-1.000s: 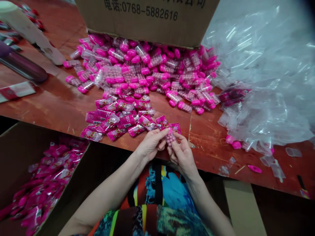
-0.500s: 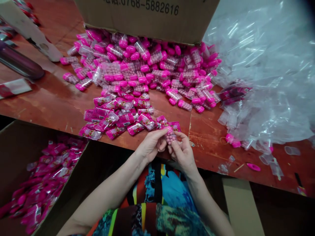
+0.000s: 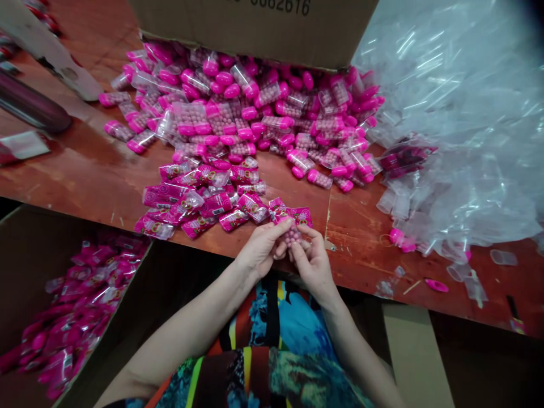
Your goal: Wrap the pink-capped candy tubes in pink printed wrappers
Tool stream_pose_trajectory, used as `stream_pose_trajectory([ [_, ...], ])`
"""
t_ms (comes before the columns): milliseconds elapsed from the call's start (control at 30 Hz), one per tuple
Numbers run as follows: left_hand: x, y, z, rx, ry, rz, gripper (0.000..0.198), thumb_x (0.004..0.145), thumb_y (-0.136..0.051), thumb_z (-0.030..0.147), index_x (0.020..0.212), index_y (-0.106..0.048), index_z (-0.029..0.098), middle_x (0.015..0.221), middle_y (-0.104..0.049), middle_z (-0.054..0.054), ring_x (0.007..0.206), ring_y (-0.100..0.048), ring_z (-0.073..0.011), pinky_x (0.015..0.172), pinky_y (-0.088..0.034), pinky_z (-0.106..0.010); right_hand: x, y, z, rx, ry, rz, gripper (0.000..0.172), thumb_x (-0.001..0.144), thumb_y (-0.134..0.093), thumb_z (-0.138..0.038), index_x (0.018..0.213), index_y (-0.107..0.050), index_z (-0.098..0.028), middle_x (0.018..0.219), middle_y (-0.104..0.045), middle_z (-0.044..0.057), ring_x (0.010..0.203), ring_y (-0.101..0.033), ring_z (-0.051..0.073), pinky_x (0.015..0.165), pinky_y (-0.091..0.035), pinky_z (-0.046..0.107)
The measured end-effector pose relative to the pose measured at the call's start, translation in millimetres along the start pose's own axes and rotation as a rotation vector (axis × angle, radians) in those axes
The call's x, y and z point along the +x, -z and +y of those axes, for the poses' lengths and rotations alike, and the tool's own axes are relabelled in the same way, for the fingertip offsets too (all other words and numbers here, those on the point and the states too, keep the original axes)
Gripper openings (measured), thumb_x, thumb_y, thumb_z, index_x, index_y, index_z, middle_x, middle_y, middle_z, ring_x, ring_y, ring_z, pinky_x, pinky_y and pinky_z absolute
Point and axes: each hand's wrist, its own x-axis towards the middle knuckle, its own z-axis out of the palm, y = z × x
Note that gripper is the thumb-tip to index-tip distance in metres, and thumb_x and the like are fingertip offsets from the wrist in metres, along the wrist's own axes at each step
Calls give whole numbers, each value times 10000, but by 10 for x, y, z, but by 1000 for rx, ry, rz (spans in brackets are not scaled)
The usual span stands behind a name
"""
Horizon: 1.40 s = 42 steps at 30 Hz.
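Note:
My left hand [image 3: 260, 249] and my right hand [image 3: 312, 262] meet at the near edge of the brown table [image 3: 85, 170]. Together they pinch one small clear tube of pink candy balls [image 3: 293, 233], with a printed pink wrapper [image 3: 297, 215] at its far end. Just beyond my fingers lies a bunch of wrapped pink packets [image 3: 199, 198]. Farther back spreads a big heap of unwrapped pink-capped candy tubes [image 3: 250, 113].
A large cardboard box [image 3: 255, 28] stands behind the heap. Clear plastic film [image 3: 459, 124] is piled at the right. An open carton with wrapped packets [image 3: 63, 317] sits below the table at the left. Loose pink caps [image 3: 436, 285] lie at the right.
The view has tilted slightly, so everything sits a little higher in frame. My hands keep working the same candy tube at the table edge.

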Motion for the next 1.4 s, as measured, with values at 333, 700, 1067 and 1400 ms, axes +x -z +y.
stream_pose_trajectory([
  [333,-38,75,37,22,53,-239,313,815,-781,415,852,-701,114,523,-507,46,408,-359,-30,458,-293,-193,-75,38,-54,144,-167,-55,404,957,-616,-488,1273,-463,-289,593,-508,-97,349,-235,42,350,-168,184],
  [700,-121,33,-25,131,123,-175,426,784,-783,519,754,-660,112,571,-580,6,380,-335,-12,409,-180,-200,-18,56,-109,37,-136,-92,727,936,-654,-492,1547,-293,-332,608,-461,-107,386,-291,62,383,-211,205],
  [1067,-133,68,47,195,2,-99,475,804,-762,542,641,-603,125,495,-552,1,376,-324,-20,411,-172,-196,69,-80,-27,47,-132,-124,699,944,-628,-534,1518,-321,-280,582,-505,-113,355,-280,54,364,-214,193],
  [1400,-311,338,958,-12,-241,193,724,910,-393,774,1018,-725,139,987,-766,-162,365,-335,-43,363,-271,-228,530,231,-74,-1117,482,5,327,1018,-496,-341,1241,-700,-216,1038,-640,117,963,-565,264,847,-450,417],
])
